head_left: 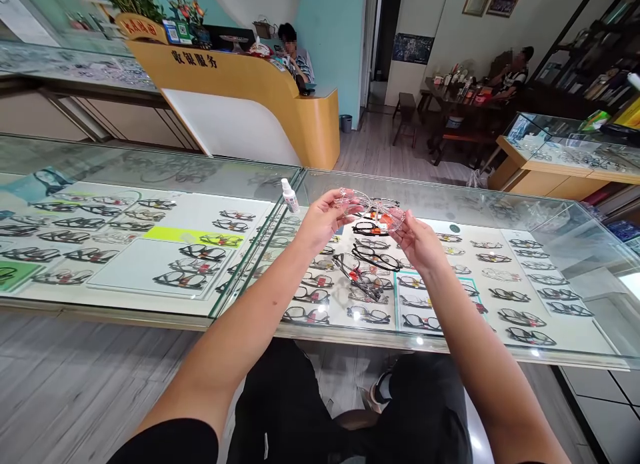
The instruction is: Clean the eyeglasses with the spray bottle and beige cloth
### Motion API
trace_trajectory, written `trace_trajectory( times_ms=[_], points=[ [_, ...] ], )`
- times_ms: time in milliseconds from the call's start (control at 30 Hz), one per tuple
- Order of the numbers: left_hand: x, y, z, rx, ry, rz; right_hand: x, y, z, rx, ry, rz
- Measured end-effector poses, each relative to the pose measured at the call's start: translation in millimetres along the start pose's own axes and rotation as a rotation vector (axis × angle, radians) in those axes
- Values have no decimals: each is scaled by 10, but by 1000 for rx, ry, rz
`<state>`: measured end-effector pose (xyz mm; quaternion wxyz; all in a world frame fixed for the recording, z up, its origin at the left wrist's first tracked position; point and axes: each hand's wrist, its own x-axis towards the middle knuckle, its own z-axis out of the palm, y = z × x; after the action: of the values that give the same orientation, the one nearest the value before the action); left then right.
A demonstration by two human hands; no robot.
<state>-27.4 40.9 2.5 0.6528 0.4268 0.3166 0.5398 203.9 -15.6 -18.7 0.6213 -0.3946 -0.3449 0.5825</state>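
Note:
Between my two hands I hold a pair of clear-framed eyeglasses (371,204) above the glass counter. My left hand (324,217) pinches one side of the frame, and my right hand (419,243) grips the other. Bits of red or orange show around the lenses. Below them, a pair of black eyeglasses (376,257) and another dark pair (356,276) appear to lie on top of the glass. Left of my left hand stands a small white spray bottle (289,196).
Rows of eyeglasses fill the glass display case (550,214) under my arms. A wooden reception counter (313,127) stands ahead, with a person behind it. At the far right another person sits by a dark table (440,91). A second showcase (525,163) is at the right.

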Motion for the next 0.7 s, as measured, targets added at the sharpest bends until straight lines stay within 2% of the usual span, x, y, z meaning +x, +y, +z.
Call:
trace_trajectory(
  times_ms=[67,133,200,300,400,533,700],
  points=[
    [-36,-22,40,22,55,-83,-13,6,12,-31,55,-65],
    [-95,-48,96,54,45,-183,-54,-2,32,-143,107,-191],
    [-162,-75,156,70,-24,-224,-117,-13,60,-355,154,-391],
    [-237,-105,222,36,-71,-188,-208,-3,106,-776,184,-763],
    [-250,-113,231,-54,-49,-198,-242,39,131,-1089,93,-1056],
    [-214,-100,201,-148,-33,-275,-224,89,145,-1264,-41,-1226],
    [-181,-106,181,-185,-26,-279,-253,86,196,-1303,-111,-1300]
  ],
)
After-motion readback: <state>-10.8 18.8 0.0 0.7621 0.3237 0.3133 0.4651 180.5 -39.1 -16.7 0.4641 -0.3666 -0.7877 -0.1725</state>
